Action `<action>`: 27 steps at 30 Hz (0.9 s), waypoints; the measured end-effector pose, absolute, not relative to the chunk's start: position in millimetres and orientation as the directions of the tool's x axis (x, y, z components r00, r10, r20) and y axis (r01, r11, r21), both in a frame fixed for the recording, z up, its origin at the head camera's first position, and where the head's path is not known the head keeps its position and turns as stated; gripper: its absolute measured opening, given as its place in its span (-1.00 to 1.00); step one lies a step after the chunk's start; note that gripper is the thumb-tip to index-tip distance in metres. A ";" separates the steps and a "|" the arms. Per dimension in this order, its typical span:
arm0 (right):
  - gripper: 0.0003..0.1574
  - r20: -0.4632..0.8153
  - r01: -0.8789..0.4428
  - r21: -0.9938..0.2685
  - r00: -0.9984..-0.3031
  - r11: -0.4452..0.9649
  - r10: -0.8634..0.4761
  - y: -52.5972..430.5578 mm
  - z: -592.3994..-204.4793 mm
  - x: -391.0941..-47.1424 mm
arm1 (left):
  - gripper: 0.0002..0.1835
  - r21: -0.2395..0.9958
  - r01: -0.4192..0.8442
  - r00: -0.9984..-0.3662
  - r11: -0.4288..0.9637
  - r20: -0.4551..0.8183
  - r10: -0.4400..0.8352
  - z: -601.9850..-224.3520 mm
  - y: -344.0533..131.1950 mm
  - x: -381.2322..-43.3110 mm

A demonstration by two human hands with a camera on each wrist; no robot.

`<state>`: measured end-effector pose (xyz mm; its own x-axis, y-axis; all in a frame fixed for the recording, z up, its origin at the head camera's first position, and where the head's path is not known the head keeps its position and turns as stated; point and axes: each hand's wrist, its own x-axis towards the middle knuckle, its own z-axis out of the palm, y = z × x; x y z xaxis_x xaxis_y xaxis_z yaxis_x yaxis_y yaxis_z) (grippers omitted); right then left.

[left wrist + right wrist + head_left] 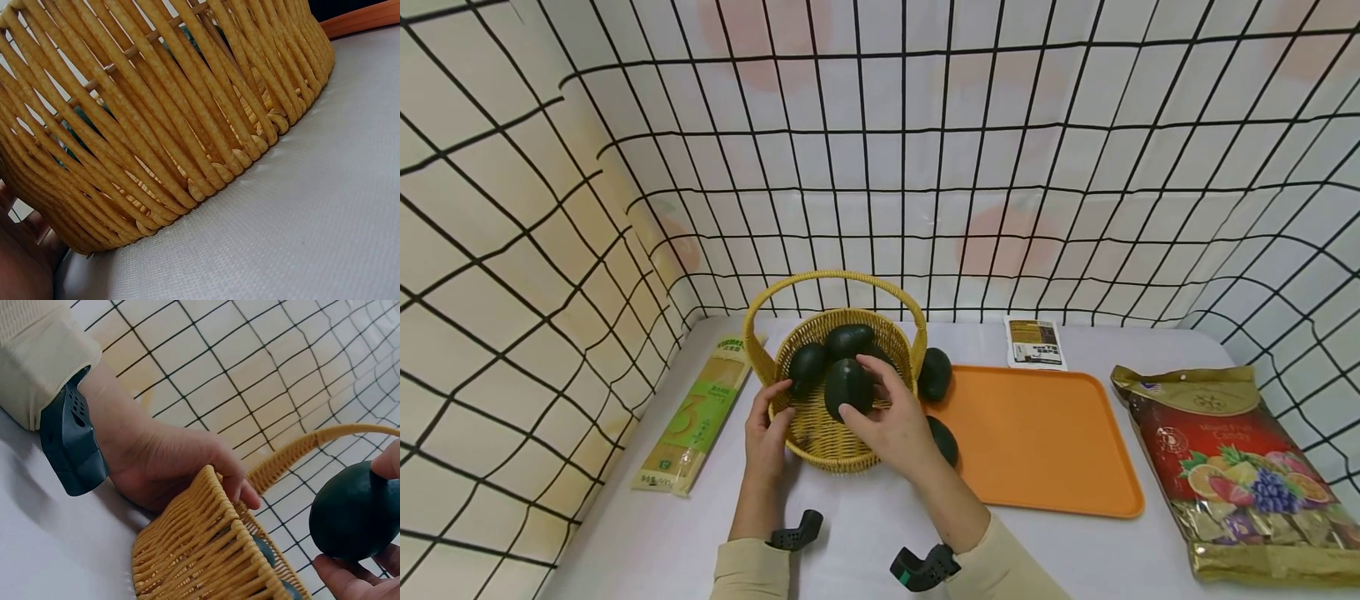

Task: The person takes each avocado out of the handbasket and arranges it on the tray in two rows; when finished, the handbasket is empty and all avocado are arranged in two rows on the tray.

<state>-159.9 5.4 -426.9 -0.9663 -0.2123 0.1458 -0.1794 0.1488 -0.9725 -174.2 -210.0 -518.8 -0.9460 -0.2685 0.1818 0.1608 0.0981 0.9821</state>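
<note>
A dark green avocado is pinched between the thumb and fingers of my right hand, above the yellow wicker basket. The right wrist view shows this avocado held clear of the basket's rim. My left hand grips the basket's left rim, its fingers curled over the edge. Inside the basket lie several more avocados, one partly hidden behind my right hand. Two others, an upper avocado and a lower avocado, lie right of the basket at the tray's left side.
An orange tray lies right of the basket. Behind it is a small white-and-brown packet. A big red candy bag lies far right, a green noodle packet at left. Black netting encloses the table's back and sides.
</note>
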 end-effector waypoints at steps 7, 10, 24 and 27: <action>-0.13 0.089 -0.112 -0.988 -0.976 0.106 -0.198 21.7 -426.0 -150.6 | -0.55 0.985 0.152 -0.948 0.087 0.170 -0.270 -519.7 -210.9 -174.3; -0.13 0.112 -0.128 -0.989 -0.975 0.076 -0.193 29.2 -425.1 -149.9 | -0.55 0.985 0.149 -0.947 0.082 0.167 -0.274 -519.6 -211.0 -173.9; -0.16 0.153 -0.165 -0.982 -0.980 0.094 -0.127 71.4 -425.9 -156.6 | -0.55 0.983 0.159 -0.947 0.090 0.178 -0.268 -518.9 -209.9 -174.0; -0.15 0.147 -0.157 -0.984 -0.982 0.088 -0.114 79.0 -425.1 -157.9 | -0.55 0.983 0.165 -0.946 0.084 0.181 -0.269 -519.0 -209.5 -174.1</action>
<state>-157.9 79.0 -425.1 -0.9825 -0.1145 0.1471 -0.1575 0.0879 -0.9836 -174.1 -209.5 -519.0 -0.9459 -0.2689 0.1813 0.1645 0.0839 0.9828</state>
